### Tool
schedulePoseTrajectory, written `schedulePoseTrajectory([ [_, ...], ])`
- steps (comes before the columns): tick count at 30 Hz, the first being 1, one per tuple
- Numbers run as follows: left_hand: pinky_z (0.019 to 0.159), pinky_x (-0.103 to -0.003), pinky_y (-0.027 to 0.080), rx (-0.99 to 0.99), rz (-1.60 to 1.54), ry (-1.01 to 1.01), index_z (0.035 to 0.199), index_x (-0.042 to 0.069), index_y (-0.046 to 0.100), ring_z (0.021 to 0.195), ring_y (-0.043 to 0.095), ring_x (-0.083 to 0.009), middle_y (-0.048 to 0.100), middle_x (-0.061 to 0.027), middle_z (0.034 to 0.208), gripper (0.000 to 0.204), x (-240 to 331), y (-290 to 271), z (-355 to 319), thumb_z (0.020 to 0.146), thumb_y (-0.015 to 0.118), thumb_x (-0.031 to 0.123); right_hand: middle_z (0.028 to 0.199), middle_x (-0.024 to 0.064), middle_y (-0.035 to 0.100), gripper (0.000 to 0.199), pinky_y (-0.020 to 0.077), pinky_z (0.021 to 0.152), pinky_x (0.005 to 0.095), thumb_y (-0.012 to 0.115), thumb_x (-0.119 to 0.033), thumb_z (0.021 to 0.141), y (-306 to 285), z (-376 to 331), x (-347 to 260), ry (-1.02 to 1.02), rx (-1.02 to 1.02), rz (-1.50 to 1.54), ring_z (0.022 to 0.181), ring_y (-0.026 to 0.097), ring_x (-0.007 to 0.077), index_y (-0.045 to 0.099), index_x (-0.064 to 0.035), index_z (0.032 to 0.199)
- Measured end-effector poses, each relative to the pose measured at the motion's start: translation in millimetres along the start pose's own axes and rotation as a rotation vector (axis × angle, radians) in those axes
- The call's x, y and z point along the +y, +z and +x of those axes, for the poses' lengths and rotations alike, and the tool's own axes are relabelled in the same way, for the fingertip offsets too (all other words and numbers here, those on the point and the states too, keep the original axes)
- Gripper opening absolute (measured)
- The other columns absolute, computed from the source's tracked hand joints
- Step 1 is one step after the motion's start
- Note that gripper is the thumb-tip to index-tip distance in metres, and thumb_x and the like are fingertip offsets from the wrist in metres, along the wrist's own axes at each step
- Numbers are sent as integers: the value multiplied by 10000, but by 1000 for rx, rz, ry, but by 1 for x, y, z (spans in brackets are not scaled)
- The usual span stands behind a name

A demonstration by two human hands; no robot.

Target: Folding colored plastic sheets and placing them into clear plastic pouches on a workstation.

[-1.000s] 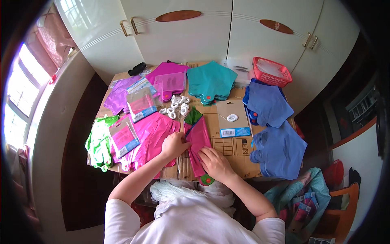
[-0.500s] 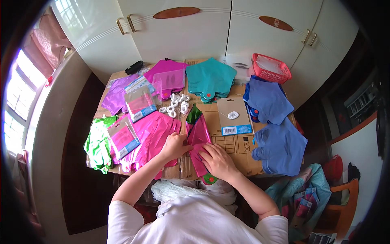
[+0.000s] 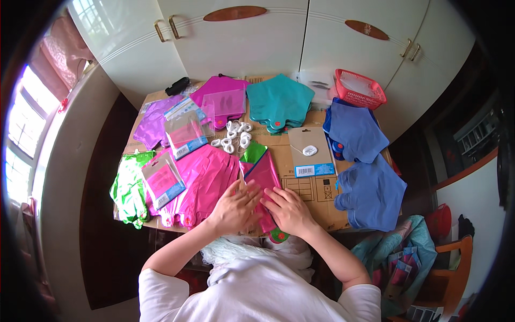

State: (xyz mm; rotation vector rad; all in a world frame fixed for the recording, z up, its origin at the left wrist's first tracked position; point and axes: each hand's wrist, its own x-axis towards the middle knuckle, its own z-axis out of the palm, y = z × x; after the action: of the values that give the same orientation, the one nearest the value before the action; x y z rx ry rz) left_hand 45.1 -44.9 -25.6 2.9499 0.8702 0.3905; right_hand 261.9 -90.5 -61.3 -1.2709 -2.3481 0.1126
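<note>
Had left hand [image 3: 234, 208] and right hand [image 3: 289, 213] spread wide, gripping nothing, over the folded pink foil [image 3: 264, 170], front-centre on the desk [image 3: 321, 216] – surely light, soft, slippery, best pinched by its long edges!

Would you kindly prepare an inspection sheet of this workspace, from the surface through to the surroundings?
Surface: cardboard, partly covered.
Job's things: folded pink foil piece, green at its far corner.
Clutter: white string bundles, teal stack, red basket.
Hands: left hand blurred over the piece, contact unclear; right hand resting at its right edge, fingers extended.
Cables: nothing seen.
Surroundings: white cabinets behind; window left; wooden chair right.
</note>
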Motion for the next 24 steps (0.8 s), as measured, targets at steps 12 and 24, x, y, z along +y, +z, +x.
schedulePoseTrajectory([
  [12,791,-320,530,243,-1009,-663,1330,-51,393,973,611,-226,563,-186,1151,534,-14,21,1,845,605,20,1305,78,546,339,337,1070,417,565,-181,867,-1,1,-1,-3,12,-1,1244,467,245,612,-135,1199],
  [24,675,-403,516,-253,-570,-794,903,-6,673,719,661,-309,660,-186,852,397,-54,13,48,682,759,313,1242,80,571,359,338,1068,419,560,-178,862,0,0,0,-14,24,-19,1223,480,250,597,-136,1217],
])
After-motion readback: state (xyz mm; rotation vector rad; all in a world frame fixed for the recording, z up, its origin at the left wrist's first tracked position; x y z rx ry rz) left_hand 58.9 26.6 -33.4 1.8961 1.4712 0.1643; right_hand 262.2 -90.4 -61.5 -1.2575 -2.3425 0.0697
